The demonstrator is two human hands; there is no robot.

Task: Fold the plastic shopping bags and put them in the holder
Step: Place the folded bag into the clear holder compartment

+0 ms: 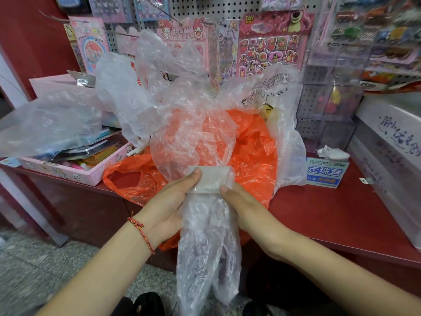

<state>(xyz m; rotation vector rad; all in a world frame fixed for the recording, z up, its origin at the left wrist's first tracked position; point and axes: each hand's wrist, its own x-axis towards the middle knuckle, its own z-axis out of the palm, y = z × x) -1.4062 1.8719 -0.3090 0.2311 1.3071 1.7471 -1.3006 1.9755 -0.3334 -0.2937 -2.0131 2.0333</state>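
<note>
A clear plastic bag [208, 236] hangs in front of me, its top rolled into a flat folded band [211, 179] and its handles dangling toward the floor. My left hand [168, 206] grips the band's left end, thumb on top. My right hand [241, 206] pinches its right end. Behind my hands an orange plastic bag [252, 153] lies crumpled on the red counter [330, 215]. Several more clear bags [173, 92] are heaped over and behind the orange one. No holder can be made out.
A pink tray [75, 172] of stationery stands at the left, partly under another clear bag [50, 124]. A blue and white box [325, 173] sits right of the pile. A white box [391, 142] and clear drawers [328, 115] fill the right. Sticker packs hang on the pegboard [214, 5] behind.
</note>
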